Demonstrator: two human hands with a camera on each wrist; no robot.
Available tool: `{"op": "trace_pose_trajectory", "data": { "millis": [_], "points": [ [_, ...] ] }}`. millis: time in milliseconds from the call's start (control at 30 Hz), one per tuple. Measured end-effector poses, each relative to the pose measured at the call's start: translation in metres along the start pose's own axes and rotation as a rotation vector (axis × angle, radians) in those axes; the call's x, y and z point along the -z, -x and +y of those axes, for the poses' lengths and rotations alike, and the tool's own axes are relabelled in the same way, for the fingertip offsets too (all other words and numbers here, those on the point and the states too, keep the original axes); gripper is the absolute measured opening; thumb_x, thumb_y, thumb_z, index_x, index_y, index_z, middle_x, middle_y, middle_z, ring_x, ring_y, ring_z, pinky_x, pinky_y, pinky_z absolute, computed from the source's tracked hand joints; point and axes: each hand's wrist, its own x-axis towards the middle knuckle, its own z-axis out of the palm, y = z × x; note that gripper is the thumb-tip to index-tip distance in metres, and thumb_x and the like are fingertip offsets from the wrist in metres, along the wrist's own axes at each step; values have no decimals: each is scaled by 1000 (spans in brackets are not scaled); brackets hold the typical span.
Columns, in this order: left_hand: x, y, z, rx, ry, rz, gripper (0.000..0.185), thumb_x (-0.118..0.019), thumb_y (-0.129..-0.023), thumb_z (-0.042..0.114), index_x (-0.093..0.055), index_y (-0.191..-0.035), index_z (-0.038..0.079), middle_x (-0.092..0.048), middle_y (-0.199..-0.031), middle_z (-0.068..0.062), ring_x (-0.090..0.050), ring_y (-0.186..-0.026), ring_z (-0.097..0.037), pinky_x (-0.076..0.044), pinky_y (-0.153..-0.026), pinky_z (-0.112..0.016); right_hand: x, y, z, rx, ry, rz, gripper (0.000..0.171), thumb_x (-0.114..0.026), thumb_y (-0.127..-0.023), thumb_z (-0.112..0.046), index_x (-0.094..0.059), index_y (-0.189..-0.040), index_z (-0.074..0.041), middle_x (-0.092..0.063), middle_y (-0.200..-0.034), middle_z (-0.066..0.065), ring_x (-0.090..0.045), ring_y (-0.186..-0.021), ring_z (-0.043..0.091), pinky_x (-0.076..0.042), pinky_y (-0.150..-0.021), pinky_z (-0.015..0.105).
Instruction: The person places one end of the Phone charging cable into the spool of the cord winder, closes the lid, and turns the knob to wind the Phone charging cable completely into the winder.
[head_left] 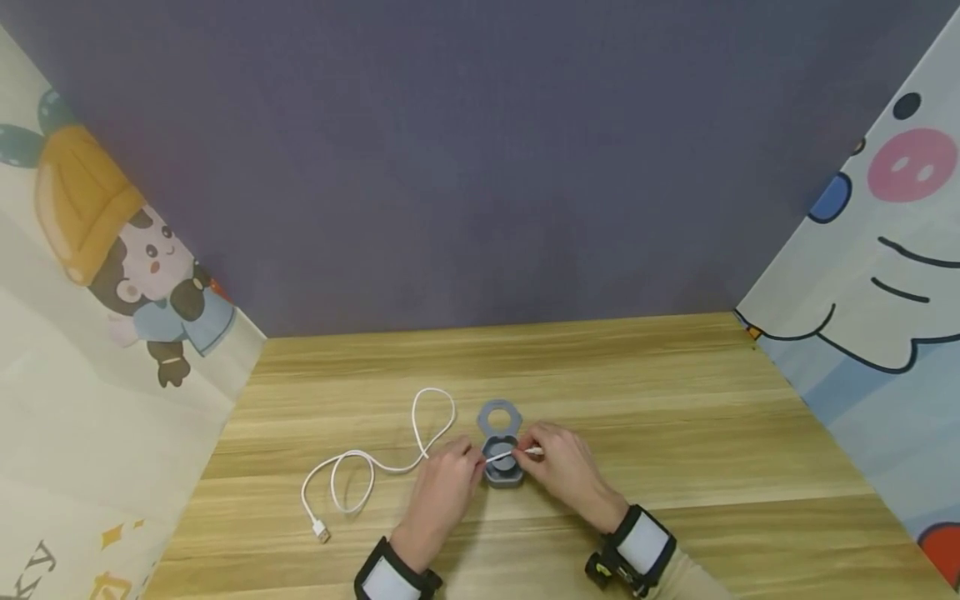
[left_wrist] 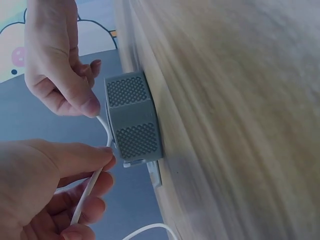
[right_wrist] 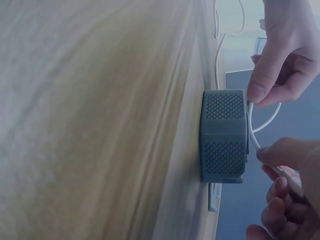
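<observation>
as both hands (head_left: 442, 487) hold, cable (head_left: 504, 455) lies l-r

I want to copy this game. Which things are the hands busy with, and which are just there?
Busy with:
- white cable, pinched by the left hand and right hand
- grey case with its open lid

Just there:
- wooden table
- cartoon side walls
- purple back wall
</observation>
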Motion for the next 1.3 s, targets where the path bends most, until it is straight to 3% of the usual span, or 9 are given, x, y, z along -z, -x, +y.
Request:
{"op": "trace_pose_trajectory", "data": {
  "millis": [333,600,867,1067,1300],
  "points": [
    [3,-4,4,-45,-63,-3,8,-84,-82,12,-77,-79,12,-62,-74,4,-58,-65,-9,-48,-54,-19,2,0,0,123,-19,-40,16,-86,-79,-5,-72,-79,-13,-73,-81,-2,-67,-72,8,-55,-62,21],
    [3,-8,4,-111,-142,-52,21,-81,-79,3,-82,-90,20,-69,-84,5,-63,-72,-10,-50,-58,-21,8,-6,-4,85,-48,-146,11,-81,-84,-3,-72,-83,-9,-72,-87,0,-70,-80,14,-61,-69,24],
    [3,-15,8,-142,-189,-95,23,-83,-74,1,-80,-88,19,-72,-88,6,-65,-77,-9,-52,-62,-22,3,-7,-10,46,22,-117,14,-81,-81,-3,-69,-79,-9,-71,-80,1,-69,-73,13,-58,-61,23],
    [2,-17,12,-148,-203,-119,13,-85,-79,10,-80,-88,19,-73,-85,6,-64,-74,-8,-48,-58,-19,-1,-6,-14,28,60,-85,17,-83,-80,-3,-67,-76,-10,-71,-77,1,-67,-67,13,-53,-55,22],
    [1,-18,15,-143,-219,-120,16,-85,-75,6,-80,-84,18,-71,-83,5,-64,-74,-10,-47,-58,-20,1,-4,-15,40,51,-63,18,-84,-80,-1,-68,-75,-10,-70,-75,1,-68,-67,14,-54,-57,23]
  ]
}}
